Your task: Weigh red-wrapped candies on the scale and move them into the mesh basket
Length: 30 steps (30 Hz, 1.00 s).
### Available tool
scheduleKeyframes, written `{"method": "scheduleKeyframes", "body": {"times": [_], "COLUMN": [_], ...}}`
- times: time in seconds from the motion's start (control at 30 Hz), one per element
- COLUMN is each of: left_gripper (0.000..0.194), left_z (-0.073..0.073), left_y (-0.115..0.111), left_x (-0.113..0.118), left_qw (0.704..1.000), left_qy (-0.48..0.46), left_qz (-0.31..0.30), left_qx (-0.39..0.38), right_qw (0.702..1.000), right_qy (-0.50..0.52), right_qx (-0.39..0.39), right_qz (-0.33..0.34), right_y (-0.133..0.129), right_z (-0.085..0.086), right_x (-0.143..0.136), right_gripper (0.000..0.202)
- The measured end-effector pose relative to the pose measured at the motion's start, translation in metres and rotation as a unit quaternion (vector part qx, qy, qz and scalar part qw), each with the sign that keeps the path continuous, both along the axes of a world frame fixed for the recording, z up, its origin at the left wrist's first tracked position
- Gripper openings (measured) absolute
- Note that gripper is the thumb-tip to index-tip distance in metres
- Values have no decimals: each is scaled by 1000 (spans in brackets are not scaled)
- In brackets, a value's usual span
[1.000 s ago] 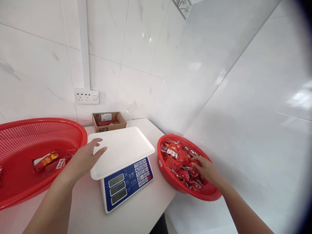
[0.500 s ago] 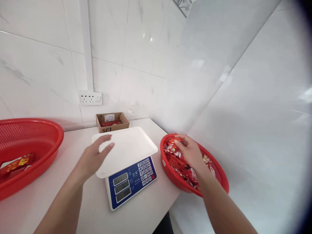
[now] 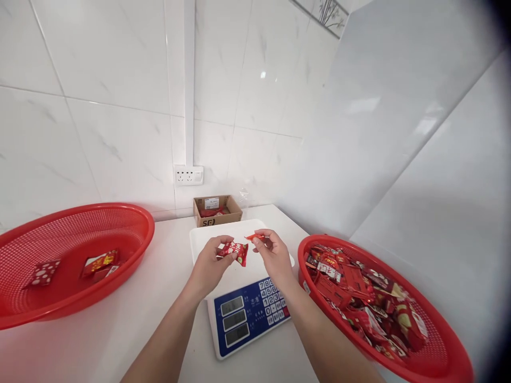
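Both hands (image 3: 206,268) are bare, with slender fingers (image 3: 221,240) and bare, tapering forearms (image 3: 170,330).

Red pkt (image 3: 239,251), white print, tilted, L hand (image 3: 209,265); orange-red pkt (image 3: 254,237), prob. smaller, R hand (image 3: 277,257).

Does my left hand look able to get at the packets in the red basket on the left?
Probably yes: that basket is open on top, and nothing visible blocks the way from your left hand to the packets. That hand holds a red packet, though, which might hamper grabbing.
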<state>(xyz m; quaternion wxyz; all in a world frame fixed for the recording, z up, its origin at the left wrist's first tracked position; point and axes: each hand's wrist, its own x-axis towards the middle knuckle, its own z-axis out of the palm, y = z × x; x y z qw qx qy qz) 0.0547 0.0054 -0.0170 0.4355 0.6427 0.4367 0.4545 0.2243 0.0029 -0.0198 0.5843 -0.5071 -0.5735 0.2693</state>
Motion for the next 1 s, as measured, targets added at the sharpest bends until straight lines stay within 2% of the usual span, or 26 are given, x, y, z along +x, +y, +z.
{"method": "scheduleKeyframes", "body": {"times": [0.13,0.27,0.33,0.4,0.53,0.73,0.87,1.0], "left_gripper": [25,24,22,21,24,26,27,30], "left_z": [-7,-15,-18,-19,-15,-6,-5,-7], "left_y": [5,6,6,6,5,1,4,7], "left_x": [1,5,5,4,4,0,-5,-8], "left_qw": [996,983,973,961,940,925,926,931], "left_qy": [70,161,210,254,312,347,352,339], "left_qz": [35,42,36,28,10,-25,-20,-7], "left_qx": [48,84,93,103,135,150,137,131], "right_qw": [998,989,973,942,894,881,895,900], "right_qy": [-66,-145,-222,-317,-425,-449,-430,-412], "right_qx": [-13,-34,-42,-50,-62,-87,-102,-129], "right_qz": [-7,23,56,95,124,123,63,-52], "right_y": [7,-1,-7,-12,-15,-15,-29,-63], "right_z": [-13,-20,-20,-18,-14,-10,-4,10], "right_x": [11,13,9,4,-4,-3,27,93], "right_gripper": [29,31,32,35,36,36,39,38]}}
